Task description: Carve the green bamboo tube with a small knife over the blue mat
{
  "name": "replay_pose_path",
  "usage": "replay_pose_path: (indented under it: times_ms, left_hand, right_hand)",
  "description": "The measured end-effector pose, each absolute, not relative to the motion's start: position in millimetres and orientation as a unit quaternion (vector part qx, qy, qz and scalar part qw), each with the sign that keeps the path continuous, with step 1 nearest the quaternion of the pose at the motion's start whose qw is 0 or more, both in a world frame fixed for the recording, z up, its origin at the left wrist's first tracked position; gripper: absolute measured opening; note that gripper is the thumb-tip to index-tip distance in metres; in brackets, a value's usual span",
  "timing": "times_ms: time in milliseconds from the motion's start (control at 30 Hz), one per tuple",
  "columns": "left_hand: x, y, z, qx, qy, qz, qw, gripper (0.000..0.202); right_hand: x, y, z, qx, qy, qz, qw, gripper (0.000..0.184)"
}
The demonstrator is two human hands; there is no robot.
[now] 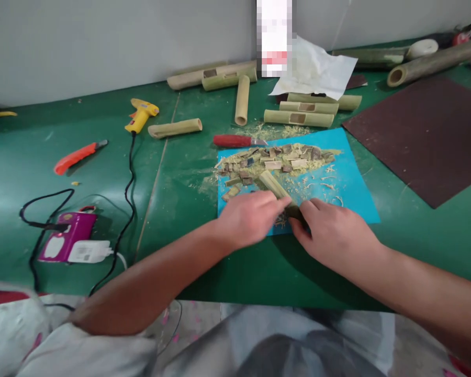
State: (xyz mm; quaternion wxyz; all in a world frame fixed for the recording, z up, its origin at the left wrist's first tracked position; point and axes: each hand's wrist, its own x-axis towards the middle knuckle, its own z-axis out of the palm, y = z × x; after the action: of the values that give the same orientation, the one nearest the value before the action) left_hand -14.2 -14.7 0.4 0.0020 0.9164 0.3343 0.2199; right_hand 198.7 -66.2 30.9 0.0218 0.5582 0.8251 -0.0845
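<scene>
A short bamboo tube [272, 183] is held at a slant over a blue sheet [361, 201], its far end pointing away and left. My left hand [253, 217] is closed around its middle. On the tube's near end my right hand [332, 225] is closed, fingers on top and thumb beneath. A dark patch shows at the right fingertips; whether it is a separate piece I cannot tell. Just beyond the hands lies a pile of bamboo chips and shavings [286, 159]. A red-handled knife [232, 140] rests by the sheet's far edge.
Several cut bamboo tubes [298, 118] lie farther back, some with notches. A yellow glue gun [141, 114], an orange cutter [76, 157] and a purple power box [71, 233] with cords are at left. A dark brown sheet [427, 141] lies right, white paper [316, 65] behind.
</scene>
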Motion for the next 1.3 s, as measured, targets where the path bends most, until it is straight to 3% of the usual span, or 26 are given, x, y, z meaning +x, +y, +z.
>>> replay_pose_path:
  times_ms: [400,533,667,767,1133,1300]
  left_hand:
    - [-15,-11,4,0.887,0.395,0.238,-0.004,0.036]
    - [-14,-13,5,0.912,0.354,0.205,0.014,0.037]
    - [-10,-20,5,0.894,0.373,0.247,-0.005,0.037]
    - [-7,-26,6,0.928,0.321,0.188,0.032,0.037]
    - [-7,-26,6,0.910,0.350,0.224,0.002,0.037]
    - [-2,-33,6,0.929,0.302,0.208,0.046,0.036]
  right_hand:
    - [196,-66,35,0.564,0.821,-0.085,0.031,0.028]
    - [196,-65,35,0.560,0.822,-0.097,0.043,0.027]
    - [196,-65,35,0.566,0.818,-0.094,0.040,0.028]
    - [196,-65,35,0.560,0.821,-0.103,0.036,0.028]
    - [196,-66,35,0.557,0.826,-0.079,0.020,0.028]
    - [198,-67,33,0.550,0.831,-0.074,0.020,0.028]
